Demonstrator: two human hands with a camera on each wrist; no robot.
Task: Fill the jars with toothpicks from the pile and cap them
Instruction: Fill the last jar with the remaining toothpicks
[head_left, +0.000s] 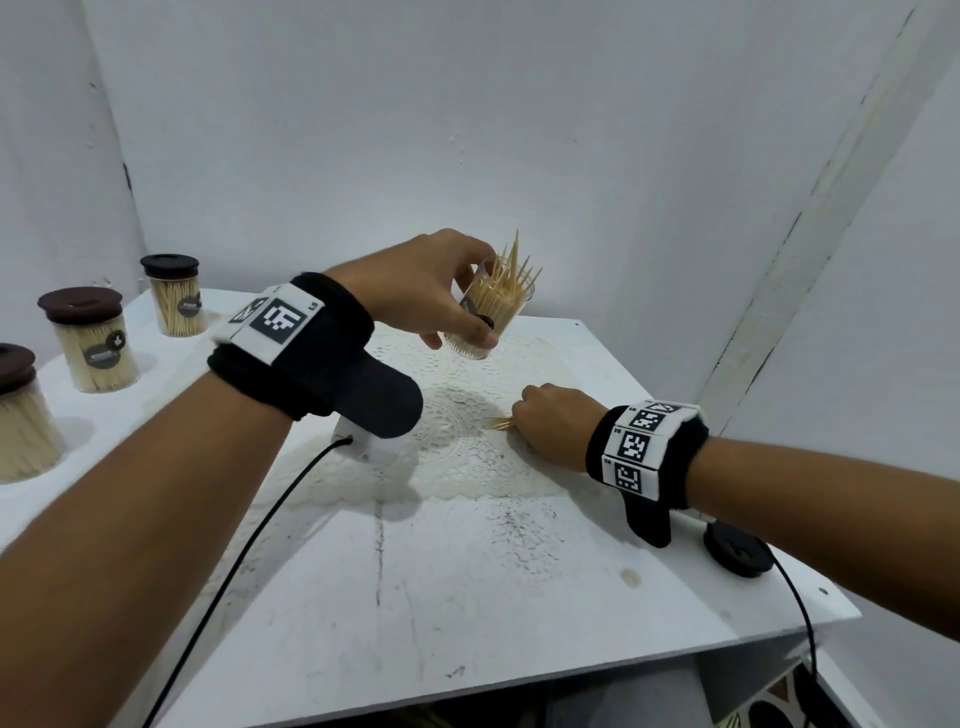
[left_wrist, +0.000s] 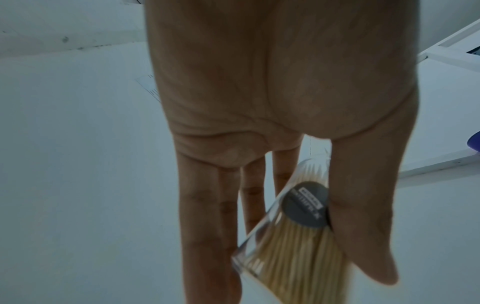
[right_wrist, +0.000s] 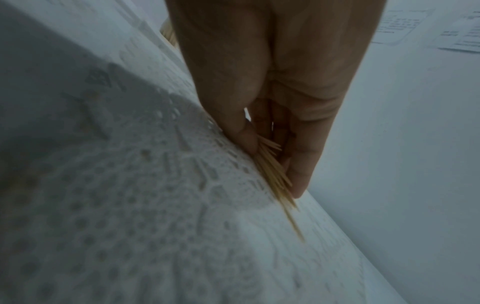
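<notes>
While left hand grips jar, its label stays unreadable.

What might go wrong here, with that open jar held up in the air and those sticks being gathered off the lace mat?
1. The left hand holds the uncapped jar tilted above the table; toothpicks poking past its rim may spill.
2. The right hand pinches a loose bundle against the lace mat; tips could snag in its holes, or some could slip out.
</notes>
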